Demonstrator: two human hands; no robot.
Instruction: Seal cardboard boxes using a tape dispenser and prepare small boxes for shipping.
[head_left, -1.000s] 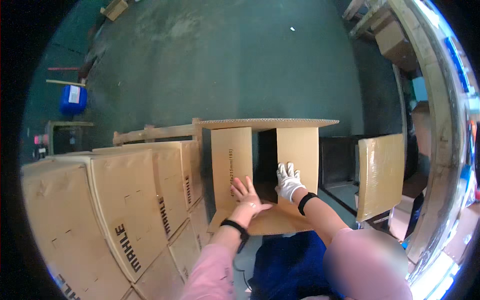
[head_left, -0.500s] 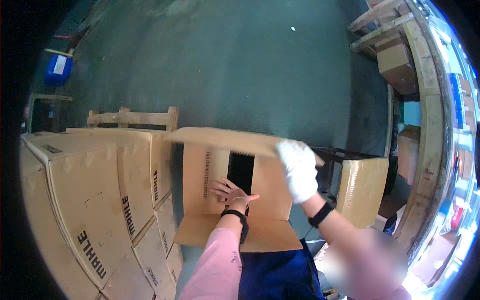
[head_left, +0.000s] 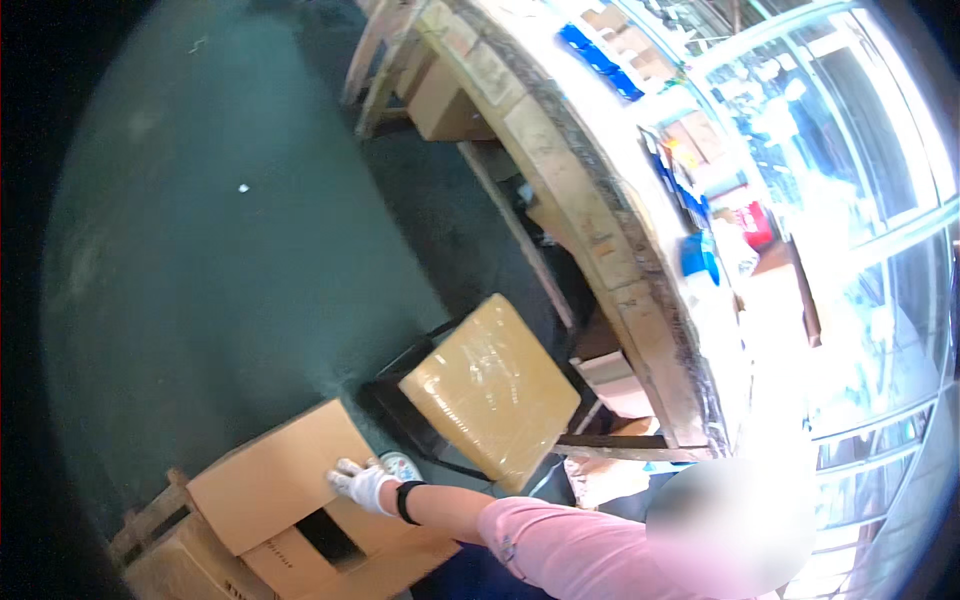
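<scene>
An open cardboard carton (head_left: 290, 565) stands at the lower left with its flaps folded outward. A dark gap (head_left: 330, 540) shows at its bottom. My right hand (head_left: 362, 487), in a white glove with a black band at the wrist, lies against the carton's right side near the far flap (head_left: 285, 475). Its fingers look spread and touch the cardboard. My left hand is out of view.
A seat wrapped in tan cardboard and clear tape (head_left: 495, 390) stands right of the carton. Beyond it runs a long wooden workbench (head_left: 600, 240) with boxes beneath. A wooden pallet (head_left: 150, 520) and another carton (head_left: 195, 560) are at the lower left.
The view has swung to the right, so the carton now sits at lower left. My left hand has left the picture. My right hand has come off the far flap's raised edge.
</scene>
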